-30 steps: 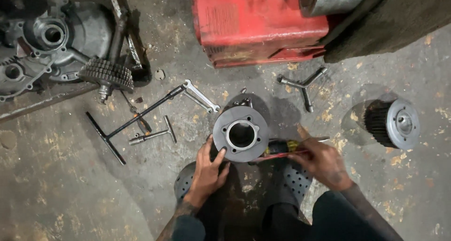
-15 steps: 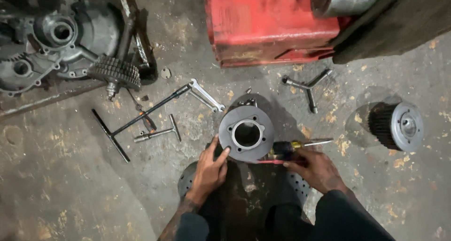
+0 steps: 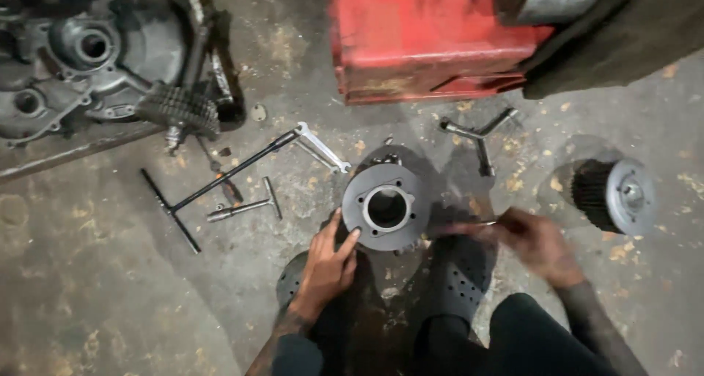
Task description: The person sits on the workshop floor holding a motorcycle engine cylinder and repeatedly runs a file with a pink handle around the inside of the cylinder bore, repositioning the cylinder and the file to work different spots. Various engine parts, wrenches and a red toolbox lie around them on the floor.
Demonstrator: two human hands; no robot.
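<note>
**Grey cylinder steadied on the concrete floor, tool at its right side**

Obs. 1. The left hand (image 3: 326, 266) rests against the lower left rim of the grey engine cylinder (image 3: 386, 207). Fingers are spread and laid on the flange edge; the grip is not clenched round anything, only pressing on the part.

Obs. 2. The cylinder stands bore-up on the floor (image 3: 95, 303), just above the left hand and between the person's two perforated grey clogs (image 3: 458, 273).

Obs. 3. The right hand (image 3: 535, 240) is motion-blurred. It is closed on a thin tool (image 3: 477, 225) whose tip points left toward the cylinder's right edge. What kind of tool it is cannot be told, nor whether the tip touches the cylinder.

Obs. 4. Up and left of the left-hand grip: a long black T-handle wrench (image 3: 220, 178), a shorter T-handle tool (image 3: 249, 207) just beside it, and a flat silver spanner (image 3: 319, 147) near the cylinder's upper left.

Obs. 5. Farther up-left, well apart: an engine casing (image 3: 81, 60) with a toothed gear cluster (image 3: 180, 110) at its lower right edge.

Obs. 6. Above the right-hand grip: a three-armed wrench (image 3: 480, 134). To its right, a round finned part with a metal end cap (image 3: 612, 194) lies on its side. A red metal body (image 3: 433, 38) sits at the top, above the cylinder.
</note>
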